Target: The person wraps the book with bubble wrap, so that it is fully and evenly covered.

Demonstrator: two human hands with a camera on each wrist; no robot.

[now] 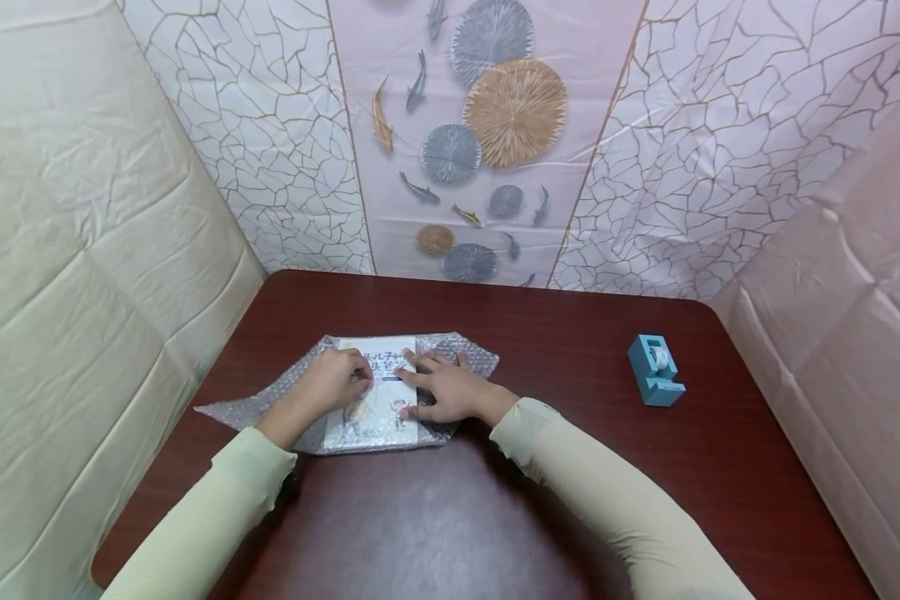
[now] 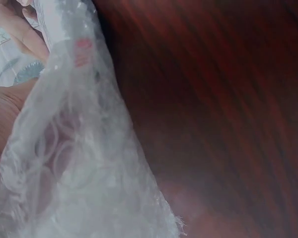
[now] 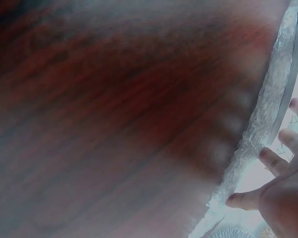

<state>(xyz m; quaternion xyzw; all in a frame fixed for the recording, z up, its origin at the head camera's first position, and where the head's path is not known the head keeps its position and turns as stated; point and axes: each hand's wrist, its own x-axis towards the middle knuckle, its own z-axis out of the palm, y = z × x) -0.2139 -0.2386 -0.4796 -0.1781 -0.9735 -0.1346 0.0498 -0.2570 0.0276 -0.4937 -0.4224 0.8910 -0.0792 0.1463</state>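
Note:
A white book (image 1: 381, 410) with printed characters lies on a sheet of bubble wrap (image 1: 251, 404) in the middle of the dark red table (image 1: 510, 500). My left hand (image 1: 339, 379) rests on the book's left side, fingers curled on the wrap's left flap. In the left wrist view the wrap (image 2: 84, 163) drapes over the palm (image 2: 2, 119). My right hand (image 1: 444, 389) lies flat with spread fingers, pressing the right flap and the book's right edge. In the right wrist view its fingers (image 3: 283, 198) lie on the wrap's (image 3: 260, 124) rim.
A teal tape dispenser (image 1: 655, 369) stands on the table to the right, well apart from the hands. Patterned sheets wall the table in on the left, back and right. Bare tabletop lies between the book and the near edge.

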